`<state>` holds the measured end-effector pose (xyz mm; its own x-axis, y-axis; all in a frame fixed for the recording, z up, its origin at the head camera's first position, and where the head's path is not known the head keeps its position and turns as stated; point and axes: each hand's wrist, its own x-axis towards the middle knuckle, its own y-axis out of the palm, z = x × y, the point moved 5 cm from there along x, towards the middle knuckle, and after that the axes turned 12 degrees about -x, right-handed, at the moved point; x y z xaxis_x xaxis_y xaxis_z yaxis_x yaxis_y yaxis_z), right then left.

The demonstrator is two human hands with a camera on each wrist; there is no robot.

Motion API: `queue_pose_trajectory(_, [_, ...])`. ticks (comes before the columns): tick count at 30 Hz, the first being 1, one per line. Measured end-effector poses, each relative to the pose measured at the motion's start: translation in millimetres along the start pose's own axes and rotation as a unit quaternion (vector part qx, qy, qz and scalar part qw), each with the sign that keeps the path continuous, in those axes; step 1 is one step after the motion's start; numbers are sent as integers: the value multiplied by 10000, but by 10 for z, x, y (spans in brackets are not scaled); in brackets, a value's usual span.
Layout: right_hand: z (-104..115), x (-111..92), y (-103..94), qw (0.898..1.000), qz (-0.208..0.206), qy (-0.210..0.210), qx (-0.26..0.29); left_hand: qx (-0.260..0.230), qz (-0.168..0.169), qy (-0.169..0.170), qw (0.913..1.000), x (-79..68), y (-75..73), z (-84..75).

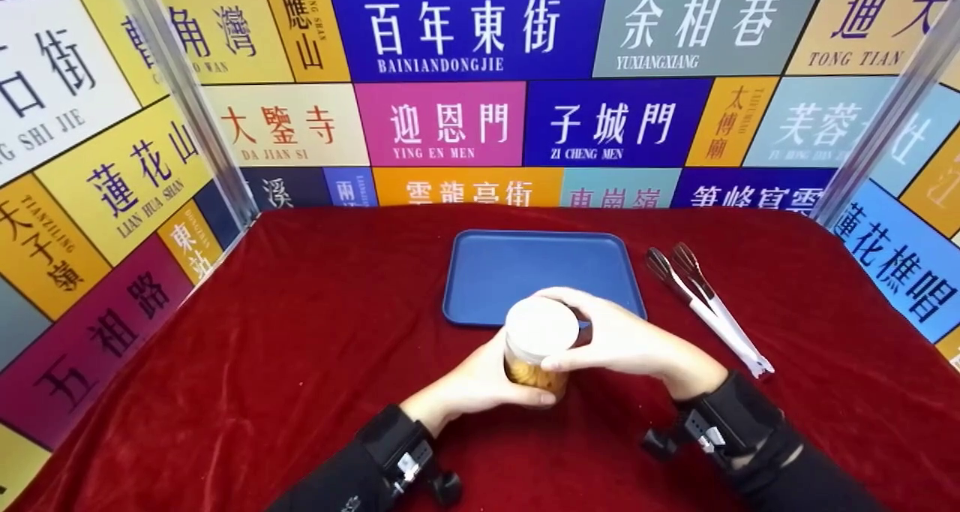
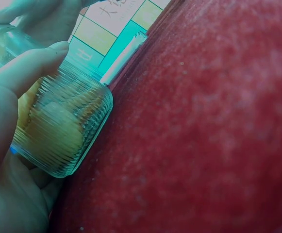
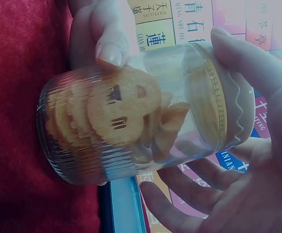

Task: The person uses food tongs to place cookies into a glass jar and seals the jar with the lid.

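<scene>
Both of my hands are on a ribbed glass jar (image 3: 116, 114) that holds several golden biscuits (image 3: 114, 111). A white lid (image 1: 541, 326) covers its top. My left hand (image 1: 480, 377) grips the jar's lower body, with its thumb across the front. At the top, my right hand (image 1: 611, 335) holds the lid, thumb on the near side and fingers round the far side. In the left wrist view, the jar's base (image 2: 90, 141) shows close over the red cloth. The right wrist view shows the biscuits gathered towards the base.
A blue tray (image 1: 536, 260) lies just beyond the jar. To its right are metal tongs (image 1: 709, 305) with white handles, their heads pointing away. Red cloth (image 1: 300, 332) covers the table, and printed panels (image 1: 465, 31) stand behind and at the sides.
</scene>
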<state>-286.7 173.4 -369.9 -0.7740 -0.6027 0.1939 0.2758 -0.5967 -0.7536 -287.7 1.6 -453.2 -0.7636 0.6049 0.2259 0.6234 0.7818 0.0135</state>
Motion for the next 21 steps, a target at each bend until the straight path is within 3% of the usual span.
queue_pose_trajectory(12, [27, 3, 10, 9990, -205, 281, -292, -128, 53, 137, 9998, 7, 7, -23])
queue_pose_trajectory(21, [22, -2, 13, 9990, -255, 266, -243, -142, 106, 113, 9998, 5, 12, -12])
